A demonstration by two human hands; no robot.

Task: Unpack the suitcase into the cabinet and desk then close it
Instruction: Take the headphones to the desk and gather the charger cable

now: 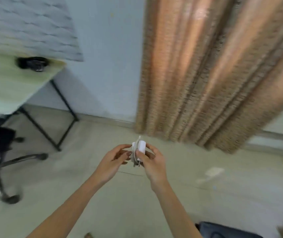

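a: how far along?
b: partway, i'd say. one white charger (140, 148), cord wound round it, is held in the air over the floor: left grip (113, 162) pinches one side, right grip (152, 162) curls round the other.
a: and the worktop (8, 86)?
b: one black item (32, 63) on it. white charger yet to place, suitcase yet to close.

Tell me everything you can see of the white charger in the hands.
The white charger is a small, smooth, plastic-looking block with a white cord wound round it, one end sticking up. Two metal pins point down. It is held roughly upright in the air, pinched between the left hand and the right hand. Slightly blurred.
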